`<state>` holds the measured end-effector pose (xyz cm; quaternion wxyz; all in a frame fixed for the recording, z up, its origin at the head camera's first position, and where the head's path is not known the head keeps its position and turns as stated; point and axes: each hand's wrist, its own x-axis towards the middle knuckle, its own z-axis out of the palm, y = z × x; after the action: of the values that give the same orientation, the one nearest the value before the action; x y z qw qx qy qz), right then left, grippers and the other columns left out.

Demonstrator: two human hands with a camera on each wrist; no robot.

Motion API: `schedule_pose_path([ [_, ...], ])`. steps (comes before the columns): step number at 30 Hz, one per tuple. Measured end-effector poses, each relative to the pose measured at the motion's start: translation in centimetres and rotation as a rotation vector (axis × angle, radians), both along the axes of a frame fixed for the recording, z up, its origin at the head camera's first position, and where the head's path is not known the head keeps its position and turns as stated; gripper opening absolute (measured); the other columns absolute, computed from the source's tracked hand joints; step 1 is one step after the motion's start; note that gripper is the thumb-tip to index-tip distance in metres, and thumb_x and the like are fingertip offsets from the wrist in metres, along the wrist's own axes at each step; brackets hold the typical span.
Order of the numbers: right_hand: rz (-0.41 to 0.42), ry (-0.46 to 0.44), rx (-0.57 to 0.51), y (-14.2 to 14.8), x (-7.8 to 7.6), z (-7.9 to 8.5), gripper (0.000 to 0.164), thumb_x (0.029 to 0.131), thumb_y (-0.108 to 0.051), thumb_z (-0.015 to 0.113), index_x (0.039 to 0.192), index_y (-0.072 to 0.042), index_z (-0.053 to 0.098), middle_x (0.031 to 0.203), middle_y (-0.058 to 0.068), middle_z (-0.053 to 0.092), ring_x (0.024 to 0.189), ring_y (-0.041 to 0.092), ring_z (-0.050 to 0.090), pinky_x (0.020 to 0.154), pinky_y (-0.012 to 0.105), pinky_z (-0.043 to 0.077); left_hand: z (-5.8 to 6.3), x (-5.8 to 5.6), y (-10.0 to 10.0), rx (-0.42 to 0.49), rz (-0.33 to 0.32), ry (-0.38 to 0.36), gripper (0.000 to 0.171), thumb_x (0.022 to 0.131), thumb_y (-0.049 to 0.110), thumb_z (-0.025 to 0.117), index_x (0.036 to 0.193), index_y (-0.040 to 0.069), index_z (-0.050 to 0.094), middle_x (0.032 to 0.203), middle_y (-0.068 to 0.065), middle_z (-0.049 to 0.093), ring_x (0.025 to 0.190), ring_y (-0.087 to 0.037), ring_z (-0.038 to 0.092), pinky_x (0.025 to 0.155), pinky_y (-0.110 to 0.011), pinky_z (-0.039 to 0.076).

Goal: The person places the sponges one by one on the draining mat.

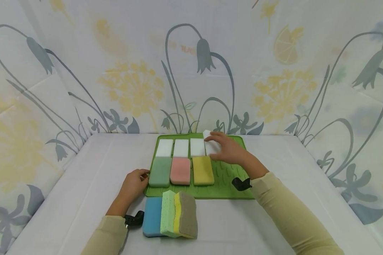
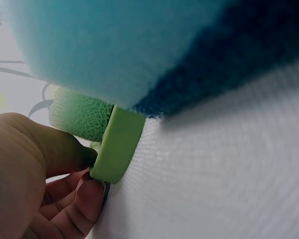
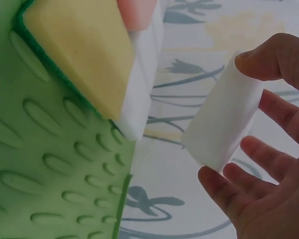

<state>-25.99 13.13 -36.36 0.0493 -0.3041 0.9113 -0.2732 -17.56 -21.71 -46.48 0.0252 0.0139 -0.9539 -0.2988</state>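
Right hand (image 1: 229,150): I log its thumb and fingertips clamped on one white block (image 3: 224,119), thumb at one end, fingers spread along the opposite side. Block, location: in the right hand's grip, over the far right part of the mat (image 1: 225,174), apart from it in the right wrist view. Block, long axis: in that view, slanting from the thumb at upper right to a lower end at lower left; in the head view, I see its far tip past the index finger, pointing toward the flowered cloth (image 1: 131,85). Just left of that hand: three white blocks (image 1: 181,148), in a row, long axes running away from the person. Left and nearer: yellow sponge (image 1: 203,171), then pink sponge (image 1: 180,171), then green sponge (image 1: 160,172), long axes likewise. Left hand (image 1: 134,186): I log thumb and curled fingers pinching the mat's left edge, green sponge just to the right. Nearer than the left hand and to its right: blue sponge (image 1: 152,217), pale green sponge (image 1: 168,214) and grey-and-yellow sponge (image 1: 189,216), side by side on the table (image 1: 229,226).
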Motion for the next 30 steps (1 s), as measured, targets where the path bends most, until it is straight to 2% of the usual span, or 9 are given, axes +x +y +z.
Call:
schedule_pose_path([
  [9,-0.045,0.014,0.043,0.1,-1.8,-0.4,0.053,0.088,-0.025,0.067,0.138,-0.014,0.052,0.157,0.017,0.026,0.143,0.042,0.027,0.104,0.061,0.038,0.3,0.0,0.2,-0.018,-0.019,0.041,0.032,0.091,0.009,0.057,0.118,-0.005,0.066,0.099,-0.016,0.068,0.09,-0.028,0.066,0.076,-0.043,0.054],
  [17,-0.072,0.023,0.088,-0.1,-3.1,-1.6,0.053,0.087,-0.024,0.067,0.137,-0.013,0.053,0.157,0.019,0.026,0.14,0.045,0.03,0.102,0.062,0.039,0.1,0.0,0.2,-0.024,-0.014,0.034,0.031,0.092,0.01,0.057,0.119,-0.004,0.065,0.1,-0.015,0.068,0.091,-0.028,0.065,0.076,-0.043,0.054],
  [25,-0.085,-0.016,0.091,-0.3,-4.1,-3.0,0.053,0.087,-0.021,0.067,0.137,-0.008,0.053,0.156,0.021,0.025,0.145,0.045,0.021,0.106,0.063,0.034,0.1,0.1,0.2,-0.011,0.0,0.033,0.031,0.092,0.01,0.057,0.119,-0.003,0.066,0.1,-0.015,0.068,0.092,-0.028,0.065,0.077,-0.042,0.054],
  [30,-0.084,-0.02,0.131,-0.4,-5.0,-4.3,0.054,0.086,-0.021,0.067,0.136,-0.008,0.053,0.155,0.023,0.026,0.143,0.045,0.024,0.106,0.062,0.035,0.2,0.2,0.2,-0.011,0.0,0.033,0.031,0.091,0.009,0.057,0.118,-0.004,0.066,0.1,-0.015,0.068,0.091,-0.028,0.065,0.076,-0.043,0.054],
])
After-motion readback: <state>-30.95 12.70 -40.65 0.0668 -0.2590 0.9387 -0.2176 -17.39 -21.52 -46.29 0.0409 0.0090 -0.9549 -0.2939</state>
